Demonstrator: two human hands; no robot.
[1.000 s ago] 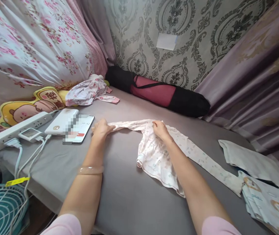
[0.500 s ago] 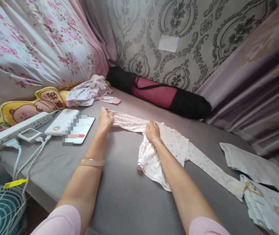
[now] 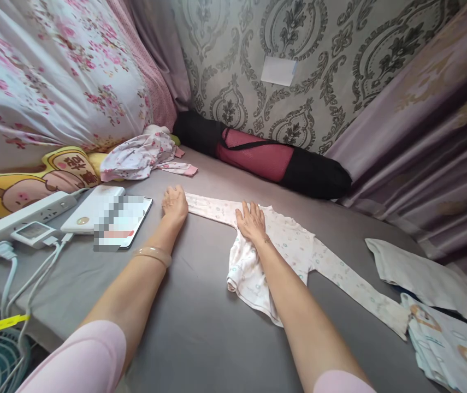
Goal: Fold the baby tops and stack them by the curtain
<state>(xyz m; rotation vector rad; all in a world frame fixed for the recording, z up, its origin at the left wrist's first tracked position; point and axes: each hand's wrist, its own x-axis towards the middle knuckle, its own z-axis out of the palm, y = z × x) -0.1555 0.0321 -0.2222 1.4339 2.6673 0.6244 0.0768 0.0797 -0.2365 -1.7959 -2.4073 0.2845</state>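
Observation:
A small long-sleeved shirt (image 3: pixel 288 240), white-pink with a tiny print, lies spread on the grey bed sheet (image 3: pixel 200 311). At the cuff of its left-hand sleeve, my left hand (image 3: pixel 175 203) is closed around the fabric, and that sleeve stretches fairly straight toward the body. My right hand (image 3: pixel 251 220) lies flat on the shirt near the shoulder, fingers spread. Below it the shirt's side is bunched and its hem curls at one corner. The other sleeve reaches out to the right, its cuff touching a folded printed cloth (image 3: pixel 448 341).
On the left are a phone (image 3: pixel 129 221), a white power bank (image 3: pixel 96 210), a power strip (image 3: pixel 20 224) with cables, and a yellow cushion (image 3: pixel 32 188). Crumpled floral clothing (image 3: pixel 143 155) and a black-and-pink long bag (image 3: pixel 258 155) lie behind. A folded white cloth (image 3: pixel 421 275) lies right.
My left hand has turned and lowered slightly with the cuff, and the sleeve looks flatter. My right hand's fingers have spread out. The whole view has shifted slightly.

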